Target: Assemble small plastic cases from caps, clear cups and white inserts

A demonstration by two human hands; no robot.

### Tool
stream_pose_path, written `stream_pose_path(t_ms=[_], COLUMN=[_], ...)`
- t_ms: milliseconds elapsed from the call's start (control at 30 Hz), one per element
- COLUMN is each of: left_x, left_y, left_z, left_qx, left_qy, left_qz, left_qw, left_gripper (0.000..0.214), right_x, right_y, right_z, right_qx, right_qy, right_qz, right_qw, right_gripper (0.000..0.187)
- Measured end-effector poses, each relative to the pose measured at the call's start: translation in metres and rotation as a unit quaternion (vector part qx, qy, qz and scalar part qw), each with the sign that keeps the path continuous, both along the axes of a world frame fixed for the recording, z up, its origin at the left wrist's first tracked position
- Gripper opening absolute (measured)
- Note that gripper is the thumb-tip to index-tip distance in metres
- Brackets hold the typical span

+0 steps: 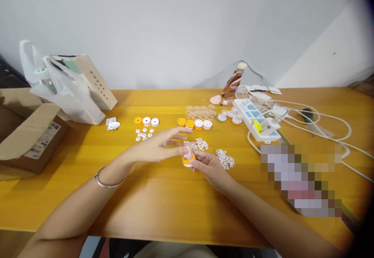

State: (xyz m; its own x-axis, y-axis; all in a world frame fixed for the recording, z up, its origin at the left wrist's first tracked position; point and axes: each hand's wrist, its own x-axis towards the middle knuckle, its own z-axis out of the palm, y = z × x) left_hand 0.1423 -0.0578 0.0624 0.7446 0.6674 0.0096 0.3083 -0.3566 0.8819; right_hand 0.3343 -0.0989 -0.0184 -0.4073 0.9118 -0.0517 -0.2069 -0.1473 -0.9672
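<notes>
My right hand [209,166] is closed around a small orange and white cap assembly [187,156] held just above the wooden table [163,203]. My left hand [159,146], wearing a silver bangle, reaches across from the left; its thumb and a fingertip press on the top of the assembly while the other fingers stretch out. Small white paper pieces [224,158] lie right beside my hands. Behind them sit orange and white round caps [194,123], clear rings [201,112] and another cap group [146,121].
A white power strip [258,121] with trailing cables lies at the right, a brown bottle [233,83] behind it. At the left stand a cardboard box [29,133], a plastic bag [64,90] and a tan carton [93,81]. Crumpled foil [112,123] lies nearby.
</notes>
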Motion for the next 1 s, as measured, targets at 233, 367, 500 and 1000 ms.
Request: stream_pose_path(t_ms=[233,367,500,1000], left_x=[-0.002,-0.006,-0.007,0.0], left_y=[0.003,0.007,0.009,0.003], left_z=[-0.001,0.0,0.002,-0.005], left_qx=[-0.027,-0.059,-0.087,-0.072], left_qy=[-0.007,-0.024,-0.038,0.002], left_qz=[-0.04,-0.068,-0.085,-0.022], left_qw=[0.999,0.996,0.992,0.997], left_gripper=[0.02,0.022,0.026,0.02], right_x=[-0.002,-0.004,-0.003,-0.002], right_y=[-0.002,-0.004,-0.006,-0.005], right_z=[-0.003,-0.001,-0.002,-0.003], right_qx=[-0.025,-0.041,-0.087,-0.082], right_qy=[0.039,0.079,0.104,0.11], right_qz=[0.018,0.042,0.05,0.06], right_qw=[0.999,0.995,0.99,0.989], right_gripper=[0.024,0.022,0.025,0.026])
